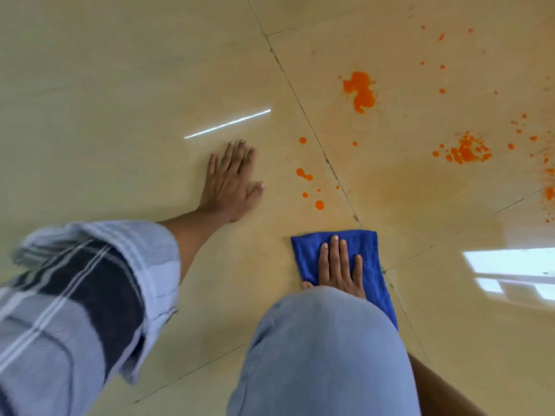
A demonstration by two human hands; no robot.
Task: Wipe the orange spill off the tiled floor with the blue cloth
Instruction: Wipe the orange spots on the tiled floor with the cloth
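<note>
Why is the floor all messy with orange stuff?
Orange spill blobs and droplets are splattered across the shiny beige tiled floor, unwiped. A faint orange smear lies beyond the folded blue cloth, which the right hand presses flat.

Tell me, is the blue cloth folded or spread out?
Folded: the blue cloth lies as a narrow pad, the right hand pressing it flat.

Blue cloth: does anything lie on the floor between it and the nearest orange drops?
Nothing visible does. Bare tile separates the blue cloth, under the right hand, from the nearest orange drops.
</note>
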